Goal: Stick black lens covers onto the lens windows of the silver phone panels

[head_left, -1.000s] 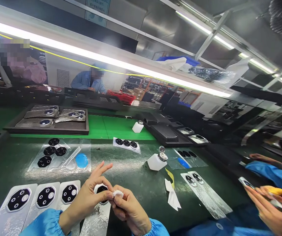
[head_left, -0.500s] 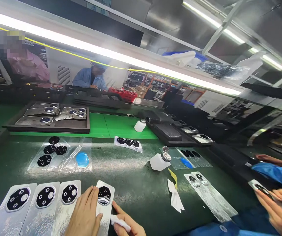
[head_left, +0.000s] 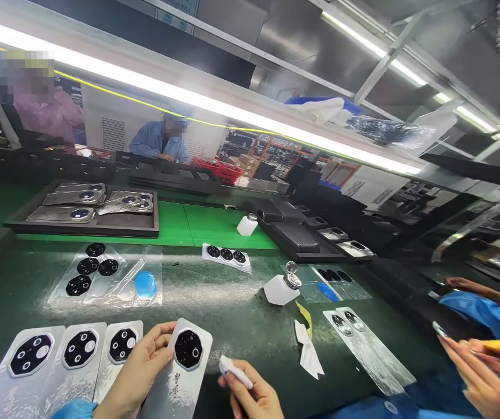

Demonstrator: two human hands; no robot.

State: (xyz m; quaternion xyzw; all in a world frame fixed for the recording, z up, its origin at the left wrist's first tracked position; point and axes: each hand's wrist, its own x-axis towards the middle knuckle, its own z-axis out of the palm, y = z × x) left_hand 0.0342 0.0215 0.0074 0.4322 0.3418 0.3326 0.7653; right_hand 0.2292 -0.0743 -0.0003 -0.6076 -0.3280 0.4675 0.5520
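My left hand (head_left: 147,358) is closed on the left edge of a silvery phone back panel (head_left: 189,375), tilted up off the table. Its black octagonal camera plate (head_left: 188,350) faces me, with dark lettering below. In my right hand (head_left: 250,387), just right of the panel and apart from it, a small folded white cloth (head_left: 235,372) is pinched between thumb and fingers. Several similar panels (head_left: 75,349) lie in a row to the left, partly covered by my left hand and wrist.
Clear film (head_left: 123,297) carries black octagonal plates and a blue disc (head_left: 146,285). White bottles with metal tops (head_left: 281,289) stand mid-table, near crumpled white paper (head_left: 309,352). A tray (head_left: 158,224) holds phone panels. A co-worker's hands (head_left: 481,366) work at right.
My left hand has gone from lying flat over the panel to gripping its edge, and the panel has been lifted and tilted. My right hand with the cloth has moved right, away from it.
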